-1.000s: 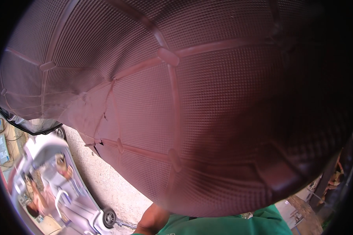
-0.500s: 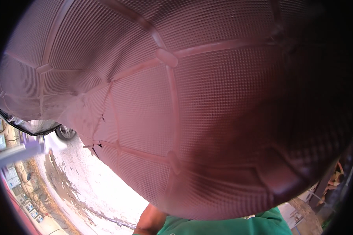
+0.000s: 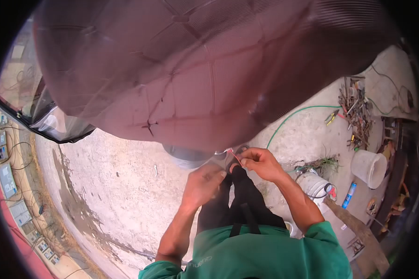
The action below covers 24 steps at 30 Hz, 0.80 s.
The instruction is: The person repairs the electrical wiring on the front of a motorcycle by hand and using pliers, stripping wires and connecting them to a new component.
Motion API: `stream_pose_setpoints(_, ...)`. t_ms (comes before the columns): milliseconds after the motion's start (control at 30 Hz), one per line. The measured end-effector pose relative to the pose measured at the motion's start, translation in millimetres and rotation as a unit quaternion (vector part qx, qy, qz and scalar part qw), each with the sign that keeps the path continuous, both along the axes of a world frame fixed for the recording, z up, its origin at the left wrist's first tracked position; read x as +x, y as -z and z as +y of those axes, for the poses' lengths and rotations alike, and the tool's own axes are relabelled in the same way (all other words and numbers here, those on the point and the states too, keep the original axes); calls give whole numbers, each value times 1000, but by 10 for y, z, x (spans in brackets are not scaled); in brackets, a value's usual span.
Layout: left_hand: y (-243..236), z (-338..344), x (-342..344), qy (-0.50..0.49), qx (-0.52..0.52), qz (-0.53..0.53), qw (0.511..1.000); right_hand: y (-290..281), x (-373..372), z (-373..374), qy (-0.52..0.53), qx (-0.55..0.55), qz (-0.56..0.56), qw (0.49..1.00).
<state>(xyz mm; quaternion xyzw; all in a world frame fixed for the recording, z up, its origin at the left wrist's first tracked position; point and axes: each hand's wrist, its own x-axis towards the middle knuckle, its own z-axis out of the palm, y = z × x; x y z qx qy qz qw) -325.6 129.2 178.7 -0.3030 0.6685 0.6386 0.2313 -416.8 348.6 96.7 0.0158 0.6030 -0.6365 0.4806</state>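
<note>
A large brownish-red sheet (image 3: 191,88) with a fine grid texture and raised ribs hangs over the upper part of the view. A dark line of stitching or a tear runs down it, with a small black knot-like bit (image 3: 149,125) near the lower edge. Just below that edge, my right hand (image 3: 261,163) is closed in a pinch on a thin red strip (image 3: 236,157) with a pale, shiny end; its exact kind is unclear. To its left is my left hand (image 3: 204,185), with bent fingers blurred by motion. Whether it holds anything does not show.
Behind my hands is a dark rounded thing (image 3: 186,156). To the right lie a pile of tools (image 3: 356,111), yellow-handled pliers (image 3: 332,117), a green hose (image 3: 291,114), a white bucket (image 3: 368,168), a blue tube (image 3: 349,195) and a wooden plank (image 3: 358,228). Electrical boxes (image 3: 7,179) line the left.
The sheet, which covered most of the view, now sits higher and farther off. Both my hands, my legs and the concrete ground have come into view beneath it.
</note>
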Motion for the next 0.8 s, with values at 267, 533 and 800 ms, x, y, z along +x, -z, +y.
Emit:
stream_pose_setpoints(267, -1369, -645, -1147, 31, -119, 201, 972, -355, -14, -169, -17, 21, 78, 997)
stream_pose_setpoints(533, -1858, -1230, -1668, 81, -467, 316, 822, -562, -210, -241, -87, 39, 116, 989)
stream_pose_setpoints(800, -1582, -1294, -1703, 99, -587, 315, 739, -527, -800, -178, -238, 32, 211, 948)
